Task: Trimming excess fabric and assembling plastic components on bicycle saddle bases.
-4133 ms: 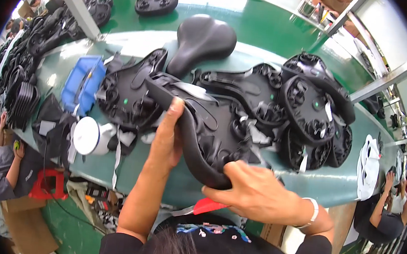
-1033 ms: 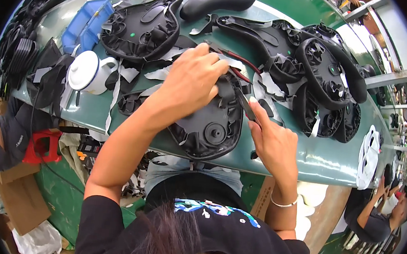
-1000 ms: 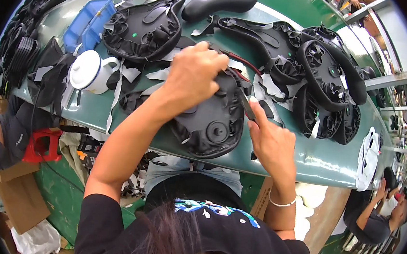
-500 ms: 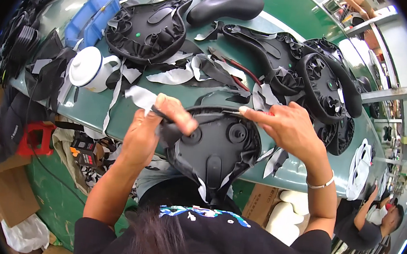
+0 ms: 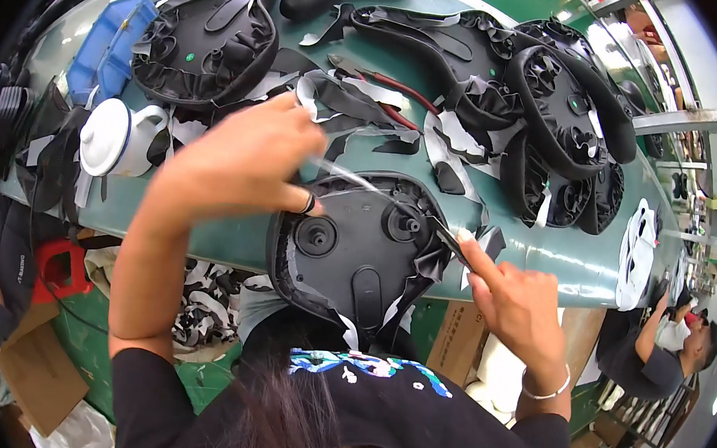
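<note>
Upside down at the table's near edge lies a black bicycle saddle [image 5: 343, 248], its plastic base with two round posts facing up. Black cover material is folded over parts of its rim. My left hand [image 5: 245, 159], blurred by motion, is closed on a thin pale strip of cover material [image 5: 354, 177] stretched taut over the saddle's far part. The strip runs to the saddle's right side, by the tip of a slim dark knife [image 5: 449, 239]. My right hand [image 5: 518, 302] grips that knife, pointing it up and left at the rim.
Several upturned saddles [image 5: 560, 114] lie at the back and right. Red-handled pincers [image 5: 400, 91] rest among loose offcuts [image 5: 343, 103]. At left stand a white lidded mug [image 5: 119, 139] and a blue bin [image 5: 111, 44]. A person [image 5: 658, 357] is at the right.
My left hand has swung up and left, drawing the strip out across the saddle. My right hand has shifted down and right with the knife. The view has also shifted slightly.
</note>
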{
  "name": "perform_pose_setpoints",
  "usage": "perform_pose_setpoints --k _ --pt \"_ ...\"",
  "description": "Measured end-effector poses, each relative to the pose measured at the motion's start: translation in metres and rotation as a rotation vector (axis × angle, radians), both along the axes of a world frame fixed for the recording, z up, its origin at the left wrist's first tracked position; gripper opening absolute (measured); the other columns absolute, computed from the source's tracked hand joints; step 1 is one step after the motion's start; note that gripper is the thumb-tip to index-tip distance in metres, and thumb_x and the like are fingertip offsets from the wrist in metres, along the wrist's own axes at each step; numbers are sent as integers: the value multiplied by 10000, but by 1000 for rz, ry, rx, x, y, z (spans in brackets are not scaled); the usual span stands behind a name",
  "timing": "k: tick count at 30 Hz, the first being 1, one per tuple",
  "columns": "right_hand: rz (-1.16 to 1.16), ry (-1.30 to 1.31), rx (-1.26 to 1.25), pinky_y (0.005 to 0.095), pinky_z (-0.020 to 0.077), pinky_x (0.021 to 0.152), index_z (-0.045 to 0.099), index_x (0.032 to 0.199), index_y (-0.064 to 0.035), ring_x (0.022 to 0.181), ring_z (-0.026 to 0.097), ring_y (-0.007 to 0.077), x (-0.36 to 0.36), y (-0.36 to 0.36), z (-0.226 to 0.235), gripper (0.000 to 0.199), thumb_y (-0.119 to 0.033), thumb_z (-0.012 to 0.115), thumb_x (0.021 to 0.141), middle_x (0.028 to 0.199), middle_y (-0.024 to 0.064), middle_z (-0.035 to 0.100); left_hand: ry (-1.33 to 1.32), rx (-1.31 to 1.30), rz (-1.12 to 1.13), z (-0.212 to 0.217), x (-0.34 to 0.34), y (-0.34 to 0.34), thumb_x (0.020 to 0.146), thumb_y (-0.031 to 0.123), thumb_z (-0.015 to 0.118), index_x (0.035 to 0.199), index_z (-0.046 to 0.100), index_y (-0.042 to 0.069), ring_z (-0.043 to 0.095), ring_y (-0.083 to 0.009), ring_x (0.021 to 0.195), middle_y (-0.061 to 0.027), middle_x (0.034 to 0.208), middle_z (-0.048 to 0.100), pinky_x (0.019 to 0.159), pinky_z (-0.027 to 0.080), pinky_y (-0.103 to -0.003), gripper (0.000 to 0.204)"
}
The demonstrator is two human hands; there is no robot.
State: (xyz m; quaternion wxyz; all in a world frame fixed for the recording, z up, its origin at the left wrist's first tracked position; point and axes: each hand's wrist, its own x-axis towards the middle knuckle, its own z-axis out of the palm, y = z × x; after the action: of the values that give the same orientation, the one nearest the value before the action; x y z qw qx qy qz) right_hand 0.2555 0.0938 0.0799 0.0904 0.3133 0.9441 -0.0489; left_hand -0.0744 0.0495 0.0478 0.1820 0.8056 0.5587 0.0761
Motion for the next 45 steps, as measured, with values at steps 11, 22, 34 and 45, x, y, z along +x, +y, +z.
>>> perform_pose_setpoints --k 11,22,34,45 --pt "-141 149 -140 396 398 429 464 1328 -166 455 541 284 32 -37 -27 531 -170 640 827 576 96 556 -1915 131 338 12 52 64 962 315 510 735 472 77 293 -73 483 26 563 330 452 258 -262 331" --pt "-790 669 -996 296 498 604 334 1392 -125 642 621 154 38 -113 -39 555 -126 581 895 964 134 667 -1277 1427 965 26 47 18 884 220 600 854 484 18 443 -185 615 -64 715 481 547 376 -293 235" --pt "-389 1112 -489 364 488 780 229 1440 -115 868 632 276 -98 31 -80 777 -167 680 809 1200 194 564 -498 339 432 -20 73 -31 750 213 710 1150 547 115 621 -305 842 -80 1205 546 713 488 -396 443" --pt "-218 741 -273 351 498 619 497 1308 -161 749 656 322 -16 -17 -45 454 -159 624 872 994 151 659 -305 352 392 -39 80 -24 711 217 652 730 577 59 565 -266 618 -67 687 538 549 427 -358 176"
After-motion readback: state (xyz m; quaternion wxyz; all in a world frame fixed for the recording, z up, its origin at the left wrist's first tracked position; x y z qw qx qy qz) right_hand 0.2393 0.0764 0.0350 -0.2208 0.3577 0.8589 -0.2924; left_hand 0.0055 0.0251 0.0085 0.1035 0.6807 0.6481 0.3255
